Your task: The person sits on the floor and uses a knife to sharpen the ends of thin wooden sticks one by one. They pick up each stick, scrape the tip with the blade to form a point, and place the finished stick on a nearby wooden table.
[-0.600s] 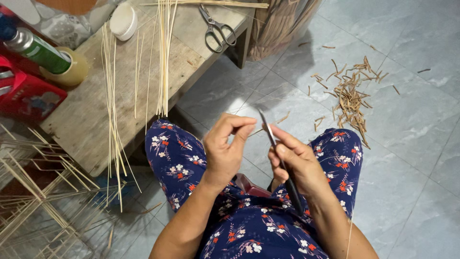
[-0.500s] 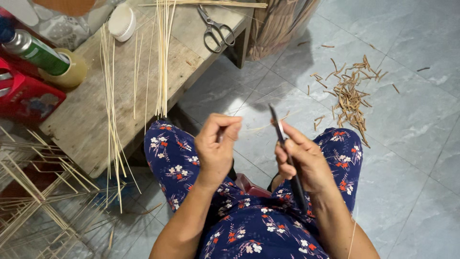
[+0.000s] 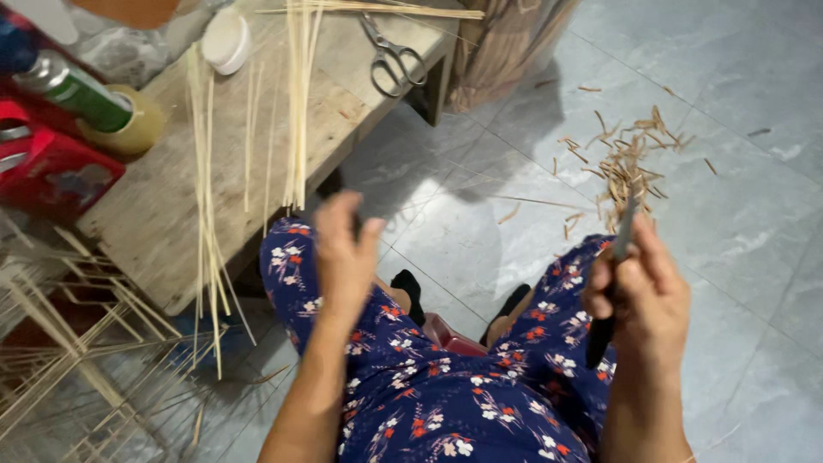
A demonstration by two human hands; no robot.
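Your right hand is clamped on a knife; your left hand, well apart, looks loosely curled near the counter.

A dark-handled knife stands nearly upright over the right knee, its blurred blade tilted slightly rightward.

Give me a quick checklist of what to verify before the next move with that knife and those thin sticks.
1. Knife gripped firmly in right hand: ok.
2. Blade pointing away from the body: ok.
3. Left hand clear of the blade: ok, well apart.
4. Left hand holding a stick: cannot tell, it is blurred.
5. Thin sticks within reach on the wooden bench: ok.
6. Scissors lying out of the way on the bench: ok.
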